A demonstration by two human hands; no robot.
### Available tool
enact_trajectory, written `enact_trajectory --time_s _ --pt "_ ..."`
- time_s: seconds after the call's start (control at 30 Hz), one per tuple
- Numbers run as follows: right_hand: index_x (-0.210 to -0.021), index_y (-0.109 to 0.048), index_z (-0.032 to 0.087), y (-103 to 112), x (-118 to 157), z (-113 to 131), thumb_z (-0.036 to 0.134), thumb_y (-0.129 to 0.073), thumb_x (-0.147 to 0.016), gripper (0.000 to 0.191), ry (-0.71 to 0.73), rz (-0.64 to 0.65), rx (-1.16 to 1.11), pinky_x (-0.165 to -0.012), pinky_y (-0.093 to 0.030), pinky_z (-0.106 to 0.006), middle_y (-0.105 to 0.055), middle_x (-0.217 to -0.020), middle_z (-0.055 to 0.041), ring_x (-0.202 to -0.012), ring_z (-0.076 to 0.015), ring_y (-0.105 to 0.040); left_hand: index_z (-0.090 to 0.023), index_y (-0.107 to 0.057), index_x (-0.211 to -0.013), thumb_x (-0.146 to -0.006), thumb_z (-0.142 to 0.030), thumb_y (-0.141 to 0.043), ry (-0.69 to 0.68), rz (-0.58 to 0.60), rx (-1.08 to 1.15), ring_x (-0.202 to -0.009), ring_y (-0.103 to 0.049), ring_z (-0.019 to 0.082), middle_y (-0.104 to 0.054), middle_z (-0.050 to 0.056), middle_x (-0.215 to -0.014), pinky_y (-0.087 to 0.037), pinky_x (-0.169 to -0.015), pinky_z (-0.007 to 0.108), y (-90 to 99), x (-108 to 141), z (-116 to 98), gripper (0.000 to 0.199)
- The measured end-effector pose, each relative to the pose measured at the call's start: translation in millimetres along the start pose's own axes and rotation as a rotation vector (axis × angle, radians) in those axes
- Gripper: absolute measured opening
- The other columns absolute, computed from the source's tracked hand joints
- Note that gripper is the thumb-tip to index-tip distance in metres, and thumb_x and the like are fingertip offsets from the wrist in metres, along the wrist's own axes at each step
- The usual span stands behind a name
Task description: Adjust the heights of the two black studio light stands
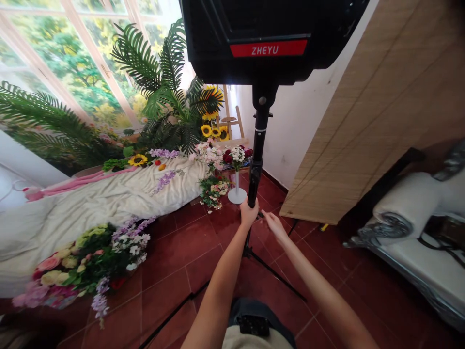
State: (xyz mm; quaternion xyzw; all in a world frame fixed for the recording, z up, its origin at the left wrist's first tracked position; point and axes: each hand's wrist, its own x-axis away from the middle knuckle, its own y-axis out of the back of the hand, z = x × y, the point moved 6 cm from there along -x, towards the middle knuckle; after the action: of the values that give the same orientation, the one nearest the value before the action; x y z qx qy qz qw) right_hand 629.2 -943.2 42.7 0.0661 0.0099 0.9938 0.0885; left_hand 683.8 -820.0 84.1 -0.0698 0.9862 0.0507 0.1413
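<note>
A black light stand [257, 150] rises in front of me, its dark tripod legs spread over the floor. On its top sits a large black studio light [269, 29] with a red strip reading ZHEYU. My left hand [249, 212] is wrapped round the pole below the light. Just right of the pole, my right hand [272, 224] has its fingers closed at a small dark locking knob [260, 214] on the stand. The fingertips partly hide that knob.
A draped bed [174, 182] with flower bunches [87, 261] stands left. Behind the stand are a white flower pedestal [237, 195], palm fronds [145, 68] and a wooden easel [230, 121]. A woven blind [345, 116] and white sofa [417, 228] stand right.
</note>
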Motion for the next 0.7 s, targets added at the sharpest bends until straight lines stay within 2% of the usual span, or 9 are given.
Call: enact_trajectory --time_s 0.07,0.13,0.27,0.4,0.57,0.63,0.7 --pt "-0.078 -0.058 0.017 7.3 9.3 15.3 0.057 -0.054 -0.077 0.040 0.237 -0.133 0.185 -0.053 -0.039 -0.026 -0.063 -0.067 -0.0044 -0.056 -0.0151 -0.052 -0.017 -0.053 -0.066 -0.079 -0.048 -0.053 0.000 -0.001 0.001 -0.050 -0.051 0.012 -0.054 0.000 -0.055 -0.041 -0.053 0.023 -0.1 -0.3 0.4 0.033" --pt "-0.086 -0.061 0.018 9.5 20.9 29.1 0.054 -0.051 -0.081 0.038 0.420 -0.160 0.391 -0.061 -0.042 -0.028 -0.065 -0.078 -0.0062 -0.065 -0.0171 -0.056 -0.017 -0.053 -0.067 -0.080 -0.048 -0.052 0.000 0.010 0.009 -0.050 -0.051 0.011 -0.055 0.000 -0.055 -0.041 -0.053 0.023 -1.2 -0.2 1.8 0.034" --pt "-0.097 -0.062 0.021 11.4 36.1 42.3 0.049 -0.050 -0.086 0.033 0.615 -0.172 0.699 -0.070 -0.044 -0.028 -0.064 -0.094 -0.0061 -0.086 -0.0197 -0.058 -0.017 -0.054 -0.068 -0.080 -0.049 -0.052 -0.001 0.026 0.015 -0.050 -0.052 0.011 -0.055 0.000 -0.056 -0.042 -0.052 0.023 -2.9 0.4 4.4 0.034" --pt "-0.095 -0.062 0.021 13.0 35.5 40.5 0.048 -0.048 -0.087 0.032 0.685 -0.234 0.777 -0.074 -0.045 -0.030 -0.064 -0.096 -0.0067 -0.092 -0.0209 -0.057 -0.017 -0.054 -0.069 -0.080 -0.049 -0.051 0.000 0.033 0.025 -0.050 -0.052 0.011 -0.055 0.000 -0.056 -0.041 -0.051 0.022 -3.2 0.4 4.5 0.035" --pt "-0.093 -0.063 0.020 11.0 28.9 33.1 0.048 -0.051 -0.085 0.031 0.744 -0.245 0.675 -0.077 -0.045 -0.032 -0.066 -0.092 -0.0077 -0.087 -0.0209 -0.058 -0.017 -0.053 -0.069 -0.080 -0.048 -0.051 -0.009 0.029 0.029 -0.050 -0.052 0.011 -0.055 0.000 -0.057 -0.042 -0.051 0.022 -3.3 0.1 3.0 0.033" --pt "-0.088 -0.064 0.020 8.9 26.8 29.1 0.048 -0.054 -0.083 0.031 0.724 -0.267 0.590 -0.076 -0.045 -0.032 -0.066 -0.089 -0.0077 -0.083 -0.0204 -0.058 -0.017 -0.053 -0.069 -0.080 -0.048 -0.051 -0.010 0.026 0.020 -0.050 -0.053 0.011 -0.056 0.000 -0.057 -0.042 -0.052 0.022 -3.1 0.2 3.0 0.032" --pt "-0.080 -0.063 0.018 6.6 24.3 22.5 0.050 -0.055 -0.081 0.033 0.640 -0.323 0.476 -0.069 -0.044 -0.030 -0.066 -0.080 -0.0069 -0.072 -0.0185 -0.056 -0.017 -0.053 -0.069 -0.080 -0.048 -0.052 -0.004 0.018 0.005 -0.050 -0.052 0.011 -0.056 0.000 -0.056 -0.042 -0.053 0.023 -2.7 0.1 3.9 0.033"
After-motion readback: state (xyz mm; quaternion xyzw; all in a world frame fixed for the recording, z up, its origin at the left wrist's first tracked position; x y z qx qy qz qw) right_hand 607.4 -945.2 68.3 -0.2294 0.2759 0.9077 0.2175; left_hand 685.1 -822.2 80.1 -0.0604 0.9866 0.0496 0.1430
